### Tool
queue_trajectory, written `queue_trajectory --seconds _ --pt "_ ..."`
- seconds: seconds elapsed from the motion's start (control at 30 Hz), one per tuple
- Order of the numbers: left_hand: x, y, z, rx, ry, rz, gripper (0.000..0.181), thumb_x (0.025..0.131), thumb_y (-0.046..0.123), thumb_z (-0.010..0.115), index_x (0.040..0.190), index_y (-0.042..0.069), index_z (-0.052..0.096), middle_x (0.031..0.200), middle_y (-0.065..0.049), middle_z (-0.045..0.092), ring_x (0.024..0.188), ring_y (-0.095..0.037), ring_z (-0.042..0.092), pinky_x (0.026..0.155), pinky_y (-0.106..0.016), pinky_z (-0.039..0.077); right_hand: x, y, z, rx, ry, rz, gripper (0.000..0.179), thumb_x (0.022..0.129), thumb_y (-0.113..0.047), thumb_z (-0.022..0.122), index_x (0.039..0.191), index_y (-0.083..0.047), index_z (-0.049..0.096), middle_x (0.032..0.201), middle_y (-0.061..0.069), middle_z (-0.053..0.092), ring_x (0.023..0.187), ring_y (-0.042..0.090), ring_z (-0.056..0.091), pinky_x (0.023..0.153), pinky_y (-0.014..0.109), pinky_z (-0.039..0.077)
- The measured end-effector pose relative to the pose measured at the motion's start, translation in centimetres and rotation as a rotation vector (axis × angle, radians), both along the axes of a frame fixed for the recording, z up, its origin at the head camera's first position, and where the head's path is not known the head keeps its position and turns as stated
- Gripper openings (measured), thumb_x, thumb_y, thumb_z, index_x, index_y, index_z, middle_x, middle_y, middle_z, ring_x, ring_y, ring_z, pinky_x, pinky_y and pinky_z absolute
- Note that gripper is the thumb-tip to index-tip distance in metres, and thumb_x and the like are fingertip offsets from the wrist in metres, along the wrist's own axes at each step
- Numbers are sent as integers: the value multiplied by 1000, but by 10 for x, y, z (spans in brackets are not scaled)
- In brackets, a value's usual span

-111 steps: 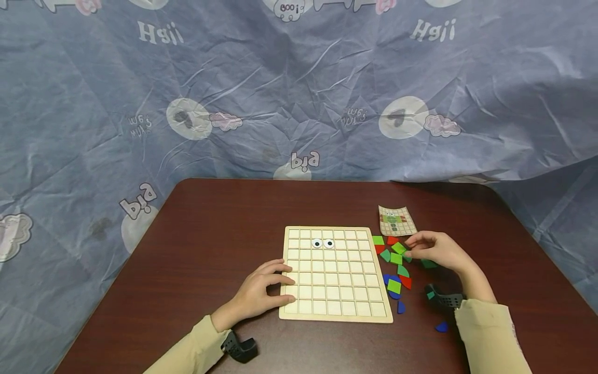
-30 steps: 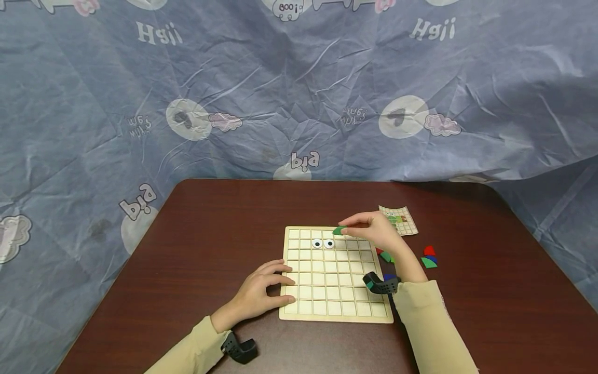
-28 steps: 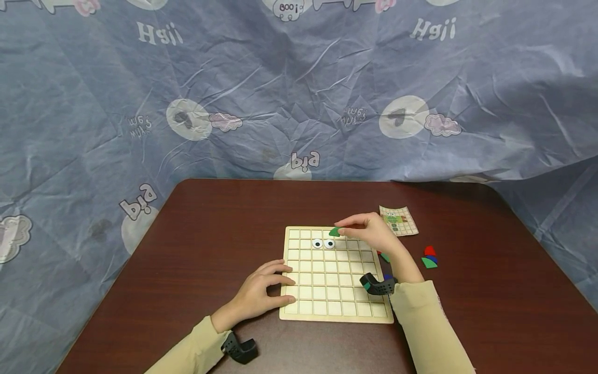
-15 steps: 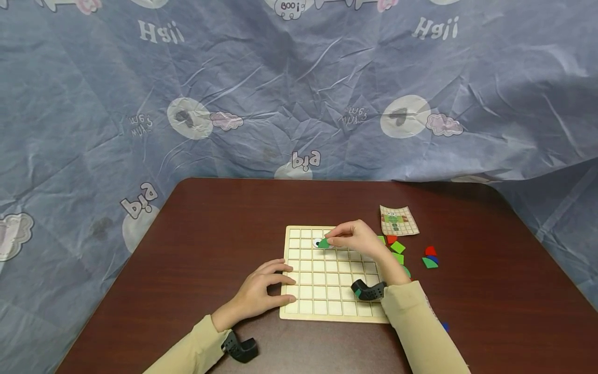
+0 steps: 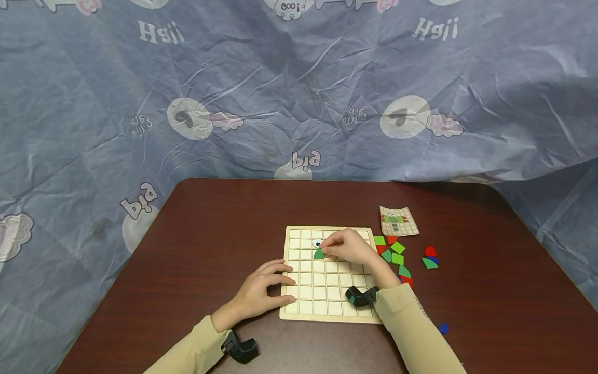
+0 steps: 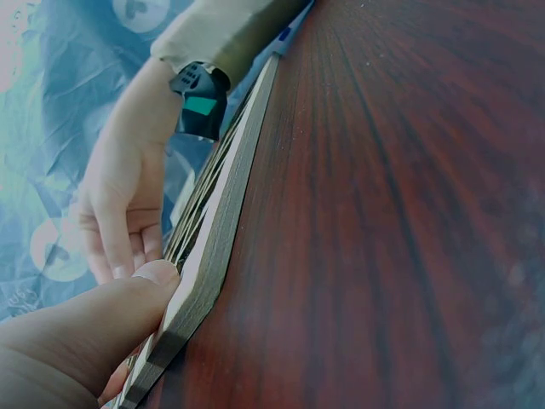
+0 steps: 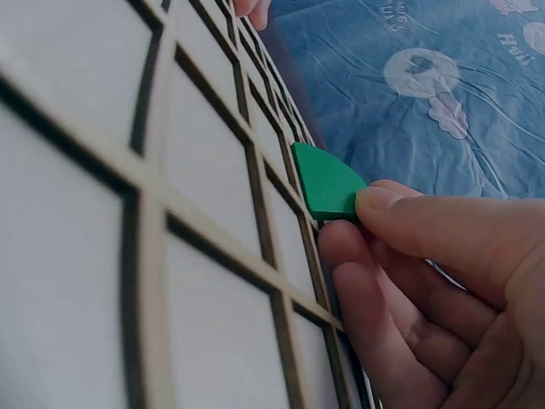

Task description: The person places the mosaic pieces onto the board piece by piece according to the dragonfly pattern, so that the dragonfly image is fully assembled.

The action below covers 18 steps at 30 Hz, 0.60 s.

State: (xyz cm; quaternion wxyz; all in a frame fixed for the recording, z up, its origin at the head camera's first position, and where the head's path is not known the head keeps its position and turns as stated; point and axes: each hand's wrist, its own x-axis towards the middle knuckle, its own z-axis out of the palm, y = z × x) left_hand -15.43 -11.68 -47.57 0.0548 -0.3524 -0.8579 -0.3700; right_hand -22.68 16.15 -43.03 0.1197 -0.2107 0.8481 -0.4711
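Note:
My right hand (image 5: 348,246) pinches a green quarter-circle tile (image 7: 329,183) between thumb and fingers. In the head view that tile overlaps a square just below the left googly eye (image 5: 317,243); the other eye is hidden behind the hand. Under it lies a pale wooden grid board (image 5: 306,308) with raised lines between its squares. My left hand (image 5: 258,292) rests along the board's left edge, fingers spread and relaxed. The left wrist view shows its thumb (image 6: 128,311) on the board's rim.
Right of the board lie loose green, red and blue tiles (image 5: 397,259), partly behind the right arm. A small stack (image 5: 430,258) sits further right, and one blue tile (image 5: 444,328) nearer the front. A pattern card (image 5: 411,227) lies behind them on the dark table (image 5: 224,223).
My right hand picked up the green quarter-circle tile at the right, carried it left over the board, then lowered it toward the square below the left eye. The left hand stayed put.

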Motion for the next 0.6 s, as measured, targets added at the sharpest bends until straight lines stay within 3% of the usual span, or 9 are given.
queue_trajectory --seconds 0.6 --pt "0 0 -1 -2 6 2 32 81 45 71 103 22 72 124 5 57 130 -20 39 101 -43 41 2 -2 -1 79 72 -13 13 87 -18 69 95 -10 75 98 3 68 81 14 62 69 30 53"
